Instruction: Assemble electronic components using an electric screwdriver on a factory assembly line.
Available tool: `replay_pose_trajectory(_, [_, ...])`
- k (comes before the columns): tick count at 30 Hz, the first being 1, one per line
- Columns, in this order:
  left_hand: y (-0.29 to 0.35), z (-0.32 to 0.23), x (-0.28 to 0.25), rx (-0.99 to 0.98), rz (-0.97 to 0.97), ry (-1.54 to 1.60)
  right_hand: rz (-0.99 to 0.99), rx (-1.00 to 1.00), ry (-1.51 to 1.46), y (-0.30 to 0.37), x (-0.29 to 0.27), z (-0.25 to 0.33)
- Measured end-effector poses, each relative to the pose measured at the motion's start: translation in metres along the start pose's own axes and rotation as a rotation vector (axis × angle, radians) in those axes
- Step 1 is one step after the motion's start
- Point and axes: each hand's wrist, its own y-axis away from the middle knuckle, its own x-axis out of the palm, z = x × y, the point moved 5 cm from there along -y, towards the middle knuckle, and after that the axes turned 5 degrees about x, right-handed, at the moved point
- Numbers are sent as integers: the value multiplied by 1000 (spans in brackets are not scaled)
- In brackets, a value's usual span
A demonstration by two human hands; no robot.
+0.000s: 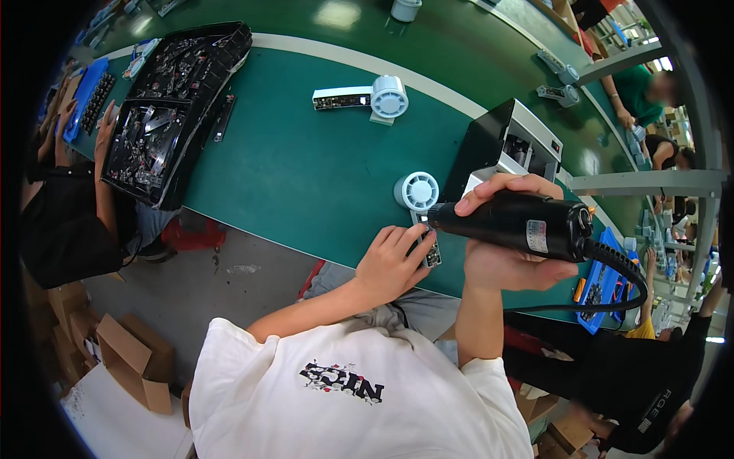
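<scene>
My right hand point(505, 260) is wrapped round a black electric screwdriver point(512, 223), its cable curving off to the right. The tool's tip meets a small handheld fan point(420, 192) with a pale blue round head, lying on the green table. Its handle is uncovered and a circuit board point(433, 254) shows inside. My left hand point(394, 260) presses its fingers against that handle, close to the screwdriver tip. Farther off on the table lies a second pale blue fan point(389, 96), its handle also uncovered with a board inside.
A black and silver machine point(511, 145) stands just beyond my right hand. At the left, a black tray point(145, 153) holds many small parts, with a dark strip point(225, 118) beside it. A blue tray point(601, 283) lies at the right. Co-workers sit on both sides.
</scene>
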Motion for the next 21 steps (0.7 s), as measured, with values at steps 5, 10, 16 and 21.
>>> replay_pose_trajectory(5, [0, -4, -3, 13, 29, -26, 0, 99, 184, 6, 3, -4])
replay_pose_trajectory(10, [1, -3, -2, 18, 21, -8, 24, 153, 185, 13, 10, -12])
replay_pose_trajectory(16, [0, -5, -13, 10, 0, -63, 229, 168, 298, 24, 14, -6])
replay_pose_trajectory(21, [1, -10, 1, 30, -14, -3, 118, -19, 50, 22, -9, 17])
